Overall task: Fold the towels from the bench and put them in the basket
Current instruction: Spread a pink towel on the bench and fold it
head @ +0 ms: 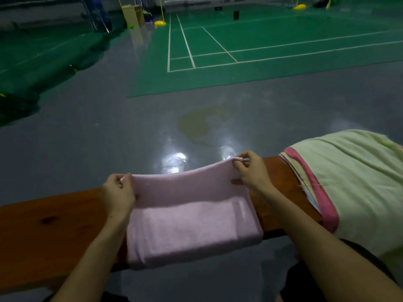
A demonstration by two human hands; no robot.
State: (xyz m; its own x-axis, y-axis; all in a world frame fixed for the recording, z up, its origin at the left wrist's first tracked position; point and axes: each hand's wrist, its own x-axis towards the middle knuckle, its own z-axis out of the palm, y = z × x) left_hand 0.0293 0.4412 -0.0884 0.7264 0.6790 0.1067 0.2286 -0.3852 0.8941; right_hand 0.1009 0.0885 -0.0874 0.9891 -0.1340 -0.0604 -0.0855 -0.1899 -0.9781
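Pink towel lies partly folded across the wooden bench, long axis along the bench, its near edge overhanging the front rim. Left hand and right hand each pinch a far corner, lifting that edge. Just right, a towel pile covers the bench end; grey floor lies open beyond.

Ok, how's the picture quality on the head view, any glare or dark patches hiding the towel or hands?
Head view: dim hall, bright glare patches on the grey floor beyond the bench; wide-angle bends the bench; pink towel and both hands, left and right, readable, slightly soft.
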